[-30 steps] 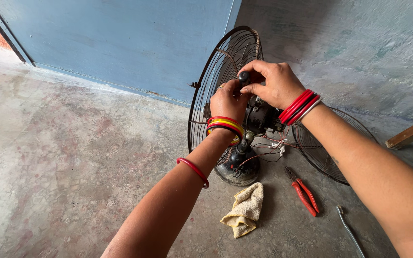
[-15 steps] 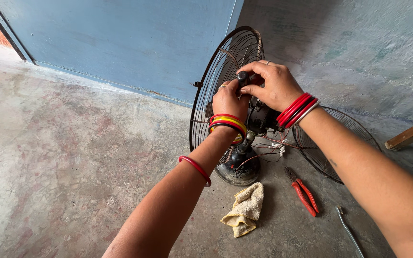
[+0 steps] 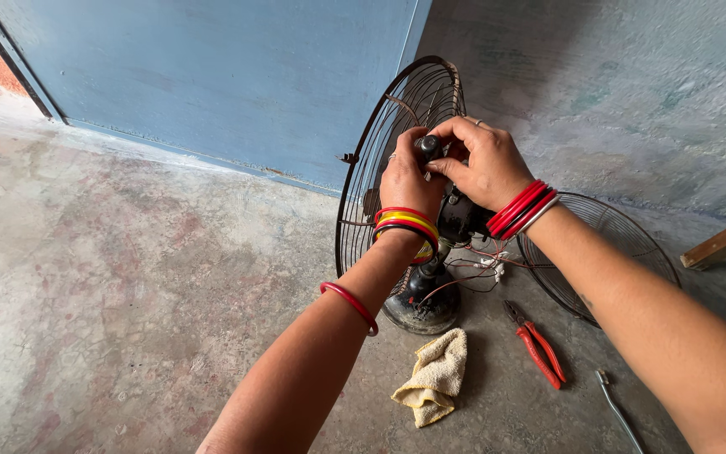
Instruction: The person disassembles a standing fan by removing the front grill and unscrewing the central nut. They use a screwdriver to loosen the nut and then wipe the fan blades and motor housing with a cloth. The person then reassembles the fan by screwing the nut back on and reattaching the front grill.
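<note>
Currently my left hand [image 3: 405, 181] and right hand [image 3: 485, 164] both grip the fan motor [image 3: 455, 214]. Front guard [image 3: 598, 252] lies detached; rear guard [image 3: 397, 143] remains mounted, wires [image 3: 472, 265] exposed.

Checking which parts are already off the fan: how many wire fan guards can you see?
2. One dark round wire guard stands upright on the fan, behind the hands. The other wire guard leans against the grey wall at right, partly hidden by the right forearm.

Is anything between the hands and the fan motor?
Nothing visible. Both the left hand and right hand already rest on the motor; the grille stands behind it.
</note>
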